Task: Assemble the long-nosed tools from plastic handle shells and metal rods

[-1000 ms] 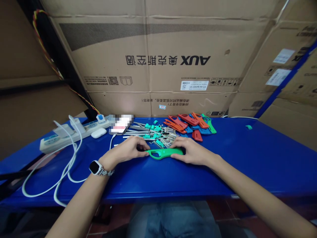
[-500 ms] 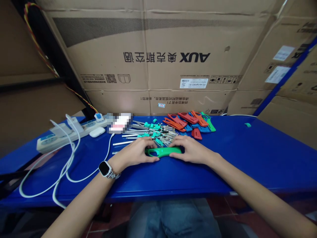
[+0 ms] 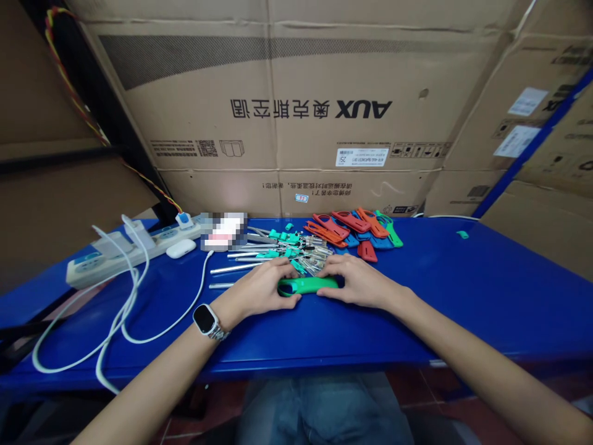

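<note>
Between both hands lies a green plastic lighter casing [image 3: 311,285] with an oval opening near its left end, held level just over the blue table or resting on it; I cannot tell which. My left hand [image 3: 271,285] grips the open-loop end with thumb and fingers. Around the other end my right hand [image 3: 353,281] is closed, thumb in front and fingers behind. A bit of teal shows inside the opening. Right behind the hands is a pile of lighter inner parts [image 3: 296,248] with metal tubes, teal pieces and thin wires.
Behind the parts are red, orange, blue and green casings [image 3: 345,227]. A small teal piece [image 3: 462,235] lies on the right of the blue table [image 3: 463,278]. At left are a power strip [image 3: 90,264], white cables, a white earphone case [image 3: 181,248] and a phone [image 3: 225,232]. Cardboard [image 3: 278,74] stands behind.
My left hand has shifted slightly right along the green casing, and its wrist has turned a little. My right hand keeps almost the same place.
</note>
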`<state>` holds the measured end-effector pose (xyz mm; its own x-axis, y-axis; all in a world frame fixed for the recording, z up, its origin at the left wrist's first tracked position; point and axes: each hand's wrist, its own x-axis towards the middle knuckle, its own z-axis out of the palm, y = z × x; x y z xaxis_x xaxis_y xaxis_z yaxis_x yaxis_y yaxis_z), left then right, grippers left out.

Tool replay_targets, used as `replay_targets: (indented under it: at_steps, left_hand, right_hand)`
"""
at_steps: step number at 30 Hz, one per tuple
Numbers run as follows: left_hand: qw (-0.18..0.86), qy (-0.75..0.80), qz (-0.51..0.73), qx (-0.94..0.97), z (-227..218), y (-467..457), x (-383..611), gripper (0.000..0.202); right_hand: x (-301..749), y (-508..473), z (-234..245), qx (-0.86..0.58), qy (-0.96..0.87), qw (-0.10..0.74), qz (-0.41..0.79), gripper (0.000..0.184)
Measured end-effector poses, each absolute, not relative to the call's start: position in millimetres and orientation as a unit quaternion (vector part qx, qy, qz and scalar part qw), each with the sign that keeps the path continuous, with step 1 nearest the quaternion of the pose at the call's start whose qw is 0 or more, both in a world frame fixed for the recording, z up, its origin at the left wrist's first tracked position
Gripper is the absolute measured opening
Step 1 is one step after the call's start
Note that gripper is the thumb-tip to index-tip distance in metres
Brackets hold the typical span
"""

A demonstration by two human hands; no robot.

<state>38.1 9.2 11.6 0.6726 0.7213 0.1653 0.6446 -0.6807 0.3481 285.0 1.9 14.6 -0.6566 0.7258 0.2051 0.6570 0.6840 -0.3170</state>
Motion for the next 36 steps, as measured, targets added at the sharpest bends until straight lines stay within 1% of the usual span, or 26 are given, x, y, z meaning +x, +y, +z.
replay_targets:
  at_steps: [4, 12, 18, 20, 24, 30, 33, 36]
  left_hand:
    - [0.142, 0.371, 0.153, 0.905, 11.5, 10.1, 35.0, 0.029]
    - [0.189, 0.370, 0.169, 0.894, 6.6, 14.8, 28.8, 0.046]
    - [0.197, 0.348, 0.175, 0.900, 7.3, 16.6, 23.6, 0.053]
    - [0.211, 0.353, 0.170, 0.895, 10.9, 16.4, 19.8, 0.049]
    - [0.240, 0.379, 0.165, 0.878, 16.5, 19.3, 11.5, 0.034]
    - [0.307, 0.366, 0.174, 0.861, 16.2, 21.8, 7.4, 0.028]
    - [0.296, 0.349, 0.198, 0.867, 18.8, 18.1, 8.2, 0.023]
    - [0.261, 0.336, 0.219, 0.878, 21.7, 15.2, 8.5, 0.020]
  right_hand:
    - [283.9, 0.3, 16.2, -0.386, -0.903, 0.155, 0.104, 0.026]
    - [280.8, 0.4, 16.9, -0.417, -0.882, 0.161, 0.149, 0.021]
    - [277.1, 0.6, 19.9, -0.424, -0.877, 0.144, 0.172, 0.021]
    - [278.6, 1.6, 19.4, -0.416, -0.879, 0.148, 0.182, 0.022]
    - [284.2, 5.0, 15.4, -0.414, -0.875, 0.163, 0.191, 0.024]
    - [283.8, 0.4, 15.9, -0.411, -0.867, 0.183, 0.213, 0.026]
    - [281.1, -6.1, 17.7, -0.402, -0.869, 0.192, 0.214, 0.020]
    - [279.5, -10.2, 17.2, -0.385, -0.886, 0.190, 0.173, 0.012]
